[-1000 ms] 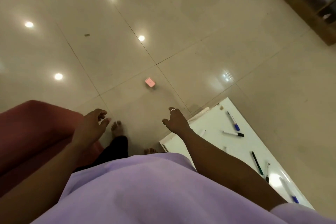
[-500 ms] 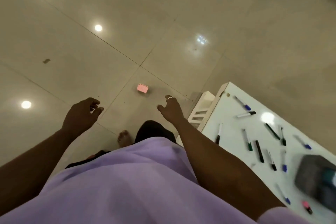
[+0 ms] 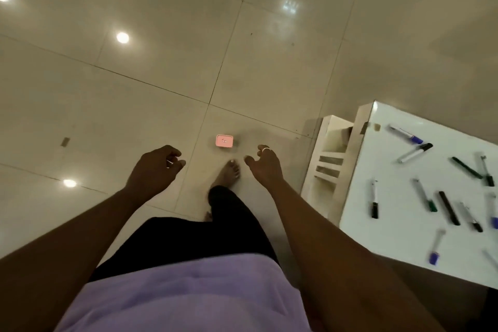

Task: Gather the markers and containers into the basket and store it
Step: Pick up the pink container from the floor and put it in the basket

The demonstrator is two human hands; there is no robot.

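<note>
Gathering has not begun: both the left hand (image 3: pixel 153 167) and right hand (image 3: pixel 265 166) hang empty over the tiled floor (image 3: pixel 134 89), fingers loosely curled and holding nothing, and no basket is in view. The markers (image 3: pixel 431 191) lie scattered, mostly apart and at mixed angles, on the white table (image 3: pixel 390 237) at right, capped in black, green and blue. The next move, in my judgement, calls for turning right to the table and locating the basket; a small pink box (image 3: pixel 224 141) sits on the floor just beyond the hands.

Markers (image 3: pixel 447 207) scattered flat on table (image 3: pixel 398 240)
</note>
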